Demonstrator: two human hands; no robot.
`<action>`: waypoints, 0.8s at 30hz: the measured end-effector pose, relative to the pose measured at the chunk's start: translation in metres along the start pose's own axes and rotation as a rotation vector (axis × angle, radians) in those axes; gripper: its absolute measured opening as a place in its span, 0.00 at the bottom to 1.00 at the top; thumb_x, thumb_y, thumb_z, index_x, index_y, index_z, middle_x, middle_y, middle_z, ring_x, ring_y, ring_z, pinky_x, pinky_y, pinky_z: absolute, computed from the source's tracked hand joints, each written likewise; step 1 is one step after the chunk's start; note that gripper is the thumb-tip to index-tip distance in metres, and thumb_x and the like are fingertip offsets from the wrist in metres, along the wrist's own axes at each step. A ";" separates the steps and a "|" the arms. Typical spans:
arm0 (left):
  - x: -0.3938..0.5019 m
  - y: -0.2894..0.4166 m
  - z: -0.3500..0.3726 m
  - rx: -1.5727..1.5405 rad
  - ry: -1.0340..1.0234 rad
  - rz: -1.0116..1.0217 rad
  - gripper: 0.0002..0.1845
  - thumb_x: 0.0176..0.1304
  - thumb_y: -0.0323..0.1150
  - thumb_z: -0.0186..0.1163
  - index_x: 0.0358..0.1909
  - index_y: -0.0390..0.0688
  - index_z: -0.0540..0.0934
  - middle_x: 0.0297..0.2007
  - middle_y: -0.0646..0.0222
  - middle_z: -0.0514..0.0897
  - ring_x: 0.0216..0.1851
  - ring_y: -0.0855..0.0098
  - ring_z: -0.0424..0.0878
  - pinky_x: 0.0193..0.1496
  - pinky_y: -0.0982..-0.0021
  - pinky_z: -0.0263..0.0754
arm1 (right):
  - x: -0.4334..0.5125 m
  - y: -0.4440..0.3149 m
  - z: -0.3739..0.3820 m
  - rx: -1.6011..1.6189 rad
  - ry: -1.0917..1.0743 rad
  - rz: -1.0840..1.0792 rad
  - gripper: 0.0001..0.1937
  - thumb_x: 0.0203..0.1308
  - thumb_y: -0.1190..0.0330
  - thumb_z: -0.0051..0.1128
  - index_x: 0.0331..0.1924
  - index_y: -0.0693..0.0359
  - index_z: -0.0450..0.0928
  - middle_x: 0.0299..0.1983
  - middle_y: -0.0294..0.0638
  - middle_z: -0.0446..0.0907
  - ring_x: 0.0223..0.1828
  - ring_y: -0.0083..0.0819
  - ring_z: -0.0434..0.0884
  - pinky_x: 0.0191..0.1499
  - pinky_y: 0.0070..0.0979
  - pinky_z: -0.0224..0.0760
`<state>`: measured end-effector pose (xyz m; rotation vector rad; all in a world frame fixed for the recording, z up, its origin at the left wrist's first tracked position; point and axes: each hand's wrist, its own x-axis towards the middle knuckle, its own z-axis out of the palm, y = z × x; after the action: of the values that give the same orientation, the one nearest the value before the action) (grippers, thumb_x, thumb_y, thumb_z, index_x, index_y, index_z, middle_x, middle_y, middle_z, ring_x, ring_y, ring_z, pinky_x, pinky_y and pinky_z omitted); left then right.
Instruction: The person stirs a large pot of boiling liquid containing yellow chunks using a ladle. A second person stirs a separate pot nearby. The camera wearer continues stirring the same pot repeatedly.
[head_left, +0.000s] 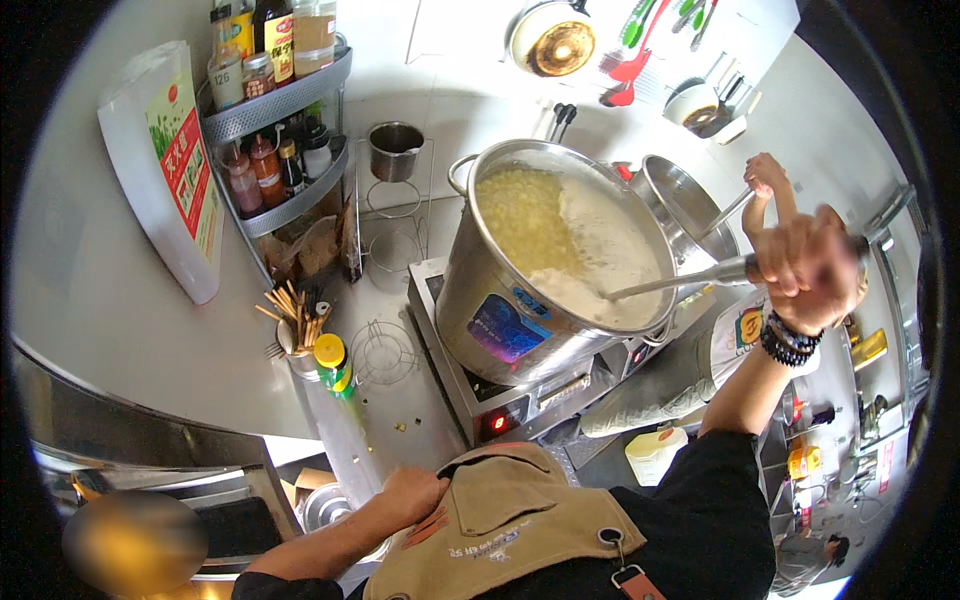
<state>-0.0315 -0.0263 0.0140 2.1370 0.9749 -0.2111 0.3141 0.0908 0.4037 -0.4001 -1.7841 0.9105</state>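
Observation:
My right hand (810, 274), raised at the right with dark beaded bracelets on its wrist, grips the handle of a long metal utensil (675, 283). The utensil's lower end is hidden in the liquid of a tall stainless-steel stockpot (480, 330). Pale foam (607, 225) covers part of the surface, with small yellowish pieces (525, 217) at the left. The pot stands on an induction cooker (480, 420) with a lit red display. My left hand (412, 495) is closed at the edge of my tan apron (502, 525); whether it holds the cloth is hidden.
Behind the right hand, a co-worker's hands (766, 176) hold a utensil in a second metal pot (679, 191). Left of the cooker are a round wire rack (385, 352), a yellow-capped green container (334, 367) and a utensil holder (304, 366). A bottle shelf (285, 94) stands at upper left.

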 end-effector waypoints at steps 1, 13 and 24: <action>0.001 -0.001 0.002 0.026 0.023 0.040 0.18 0.71 0.42 0.49 0.38 0.39 0.83 0.32 0.50 0.85 0.34 0.45 0.85 0.37 0.48 0.79 | 0.007 0.000 0.002 0.000 0.053 0.087 0.13 0.69 0.62 0.50 0.29 0.56 0.64 0.14 0.32 0.62 0.10 0.20 0.58 0.17 0.25 0.56; 0.009 -0.026 0.023 -0.010 0.051 0.175 0.24 0.76 0.44 0.43 0.35 0.35 0.81 0.32 0.47 0.85 0.35 0.42 0.84 0.38 0.48 0.78 | 0.049 0.140 0.037 0.203 -0.170 0.565 0.19 0.65 0.63 0.65 0.22 0.56 0.66 0.14 0.27 0.63 0.12 0.15 0.61 0.15 0.18 0.49; -0.003 -0.016 0.001 0.119 -0.040 0.148 0.15 0.69 0.38 0.51 0.44 0.37 0.79 0.37 0.51 0.84 0.40 0.45 0.83 0.41 0.49 0.78 | 0.056 0.196 0.079 0.023 -0.094 0.476 0.23 0.62 0.57 0.67 0.15 0.56 0.71 0.12 0.33 0.71 0.13 0.20 0.70 0.18 0.22 0.60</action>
<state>-0.0443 -0.0221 0.0052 2.2940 0.7943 -0.2428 0.1915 0.2240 0.2820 -0.8003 -1.7924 1.2958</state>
